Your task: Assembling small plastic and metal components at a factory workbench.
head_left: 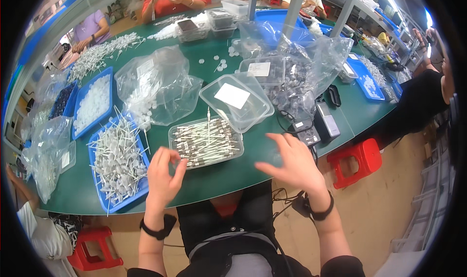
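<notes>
A clear plastic box (214,164) full of slim pale-green and white sticks with brownish ends stands in front of me on the green table. My left hand (163,177) is at its near left corner, fingers loosely curled, thumb apart from them, and nothing visible between them. To the right of the box, my right hand (294,165) hovers over the table edge with its fingers spread and holds nothing. Behind the box a clear lid (206,94) with a white label lies tilted. Left of my left hand, a blue tray (112,206) is heaped with white stick-like parts (119,160).
A blue tray of white caps (92,101) and a clear bag of white pieces (155,87) lie to the left. Bagged grey parts (292,87) and a dark boxy device (309,133) are on the right. Red stools (357,162) flank me; other people work around the table.
</notes>
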Available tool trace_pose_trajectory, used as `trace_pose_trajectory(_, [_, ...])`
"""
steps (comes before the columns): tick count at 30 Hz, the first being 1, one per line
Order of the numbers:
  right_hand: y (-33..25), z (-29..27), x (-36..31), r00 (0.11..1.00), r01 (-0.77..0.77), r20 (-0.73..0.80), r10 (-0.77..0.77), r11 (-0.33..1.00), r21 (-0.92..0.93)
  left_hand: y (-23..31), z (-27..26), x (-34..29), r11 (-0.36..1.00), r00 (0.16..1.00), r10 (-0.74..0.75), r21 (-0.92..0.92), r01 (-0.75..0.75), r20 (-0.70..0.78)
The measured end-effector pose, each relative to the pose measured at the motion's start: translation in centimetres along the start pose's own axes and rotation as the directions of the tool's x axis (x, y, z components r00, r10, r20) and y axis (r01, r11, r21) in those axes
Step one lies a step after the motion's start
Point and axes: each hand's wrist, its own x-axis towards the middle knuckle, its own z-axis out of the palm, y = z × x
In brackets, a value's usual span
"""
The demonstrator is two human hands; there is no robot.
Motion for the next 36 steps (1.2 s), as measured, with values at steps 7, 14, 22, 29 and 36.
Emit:
trace_pose_trajectory(7, [-2.5,3.2,12.5,0.903,-0.285,0.415,-0.114,0.564,0.775,-1.9,1.1,6.8,0.916,0.959,-0.208,-0.307,0.26,0.191])
trace_pose_trajectory(14, [-4.7,6.0,15.8,0.872,-0.302,0.428,-0.236,0.428,0.852,-2.7,-0.2,10.2,0.899,0.97,-0.221,-0.365,0.241,0.098])
trace_pose_trajectory(22, [-1.2,8.7,16.1,0.811,-0.363,0.437,-0.388,0.25,0.898,-4.8,1.1,8.8,0.977,0.995,-0.089,-0.188,0.098,0.055])
trace_pose_trajectory(29, [-0.7,7.9,14.8,0.987,0.015,0.085,-0.133,0.613,0.79,-5.3,2.0,8.3,0.914,0.937,-0.156,-0.315,0.257,0.312])
trace_pose_trajectory(36, [0.9,7.3,15.1,0.977,0.045,-0.215,0.002,0.976,0.211,-3.7,1.0,8.4,0.932,0.934,-0.215,-0.227,0.284,0.286])
